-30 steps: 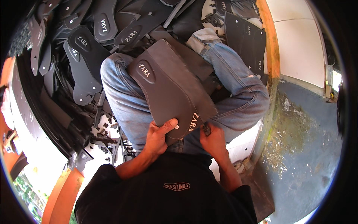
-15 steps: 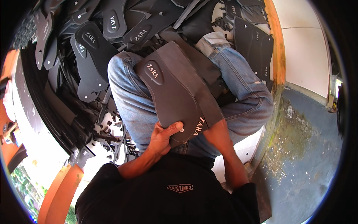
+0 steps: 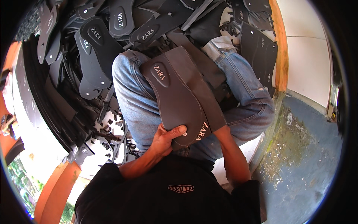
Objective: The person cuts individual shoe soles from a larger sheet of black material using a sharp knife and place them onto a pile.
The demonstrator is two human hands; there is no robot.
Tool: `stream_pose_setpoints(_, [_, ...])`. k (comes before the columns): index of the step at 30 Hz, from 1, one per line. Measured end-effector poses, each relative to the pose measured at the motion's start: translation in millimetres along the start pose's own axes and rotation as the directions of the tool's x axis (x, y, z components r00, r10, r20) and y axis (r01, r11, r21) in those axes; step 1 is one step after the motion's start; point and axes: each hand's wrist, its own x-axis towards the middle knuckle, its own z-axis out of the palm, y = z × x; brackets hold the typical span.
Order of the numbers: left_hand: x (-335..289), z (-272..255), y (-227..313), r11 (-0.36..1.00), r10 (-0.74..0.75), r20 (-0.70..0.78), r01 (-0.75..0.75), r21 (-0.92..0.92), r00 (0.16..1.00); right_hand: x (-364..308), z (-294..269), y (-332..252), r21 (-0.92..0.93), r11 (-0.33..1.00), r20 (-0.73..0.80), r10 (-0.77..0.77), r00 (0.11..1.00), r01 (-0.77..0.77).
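Observation:
A black foam sheet with a partly cut shoe sole (image 3: 179, 100) lies slanted across my lap, its printed heel pad at the far end. My left hand (image 3: 164, 140) grips its near left edge, thumb pressed on top beside a small pale dot and fingers underneath. A plain strip of the sheet (image 3: 197, 82) still borders the sole's right side. My right hand (image 3: 222, 133) reaches under the near right corner of that strip. Its fingers are hidden below the sheet, so whether they hold anything does not show.
Beyond my knees, dark sole pieces (image 3: 95, 37) lie heaped. Small black offcuts (image 3: 108, 119) litter the pale floor to the left, beside long stacked black strips (image 3: 48, 100). Another printed sheet (image 3: 257, 52) rests at right, near a wooden edge (image 3: 280, 48).
My right hand has slid a little further beneath the sheet, with less of it showing. My left hand keeps the same grip. The whole view has shifted slightly.

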Motion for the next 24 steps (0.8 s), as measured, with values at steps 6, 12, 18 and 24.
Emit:
stream_pose_setpoints(6, [1, 1, -1, 1.000, 0.004, -0.029, -0.004, 0.008, 1.000, 19, 17, 0, 0.057, 0.998, -0.059, 0.035, 0.998, -0.031])
stream_pose_setpoints(12, [4, -1, -4, 1.000, 0.010, -0.020, -0.011, -0.027, 1.000, 34, 32, 0, 0.117, 0.992, -0.092, 0.058, 0.994, -0.047])
stream_pose_setpoints(18, [6, 0, -4, 0.999, 0.009, -0.009, -0.009, -0.046, 1.000, 43, 47, -2, 0.180, 0.982, -0.102, 0.079, 0.992, -0.060])
stream_pose_setpoints(24, [1, 1, 1, 0.998, 0.036, 0.021, -0.035, -0.050, 0.999, 65, 51, -8, 0.337, 0.932, -0.059, 0.160, 0.985, -0.131])
